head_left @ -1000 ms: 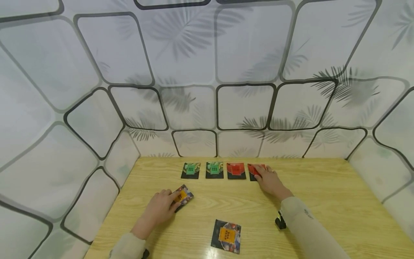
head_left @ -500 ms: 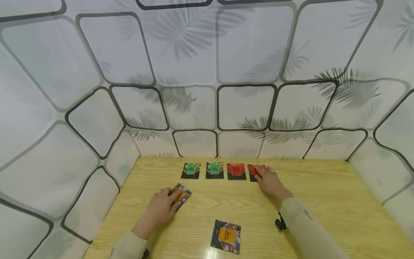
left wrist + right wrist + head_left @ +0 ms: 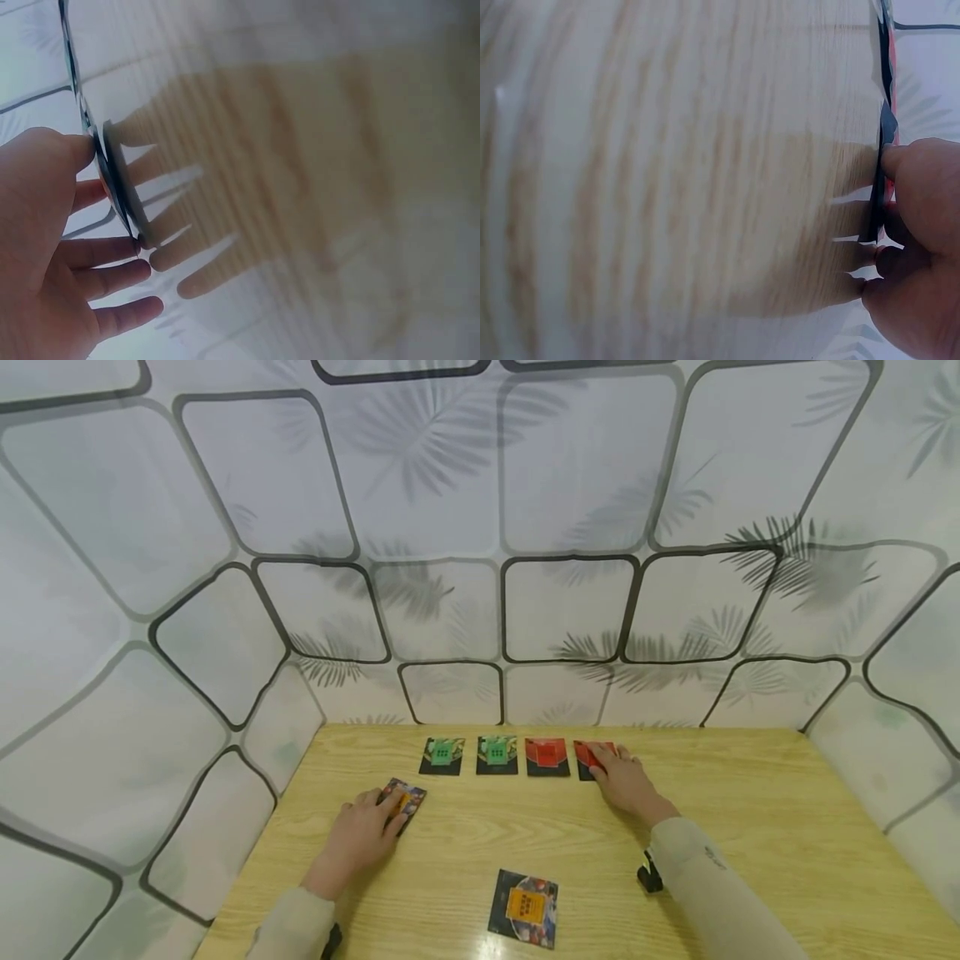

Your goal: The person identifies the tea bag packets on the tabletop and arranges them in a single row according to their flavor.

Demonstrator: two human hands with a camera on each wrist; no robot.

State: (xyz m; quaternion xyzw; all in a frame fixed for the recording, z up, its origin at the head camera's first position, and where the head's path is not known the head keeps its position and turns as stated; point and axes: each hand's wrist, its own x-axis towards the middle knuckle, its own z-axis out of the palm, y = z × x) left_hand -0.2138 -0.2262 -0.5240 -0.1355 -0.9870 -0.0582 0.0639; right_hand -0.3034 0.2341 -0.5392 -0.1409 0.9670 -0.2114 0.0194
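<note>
My left hand point(image 3: 358, 833) lies over a dark, patterned packet with an orange label point(image 3: 408, 803) at the table's left. Its index finger is on the packet and the thumb touches its near right part. In the left wrist view the packet point(image 3: 112, 172) is seen edge-on, with the other fingers stretched past it. My right hand point(image 3: 628, 785) rests on a red and black packet point(image 3: 585, 768) at the right end of a row, covering part of it. The right wrist view shows the thumb at the edge of that packet point(image 3: 886, 67). Another orange-labelled packet point(image 3: 522, 910) lies near the front.
Two green-labelled packets point(image 3: 442, 752) and a second red packet point(image 3: 547, 758) make up the rest of the row near the back edge of the wooden table point(image 3: 750, 827). A patterned cloth or paper wall point(image 3: 570, 610) encloses the back and sides.
The left hand and its orange-labelled packet have slid left and slightly away across the table. The right hand and the other packets have stayed in place.
</note>
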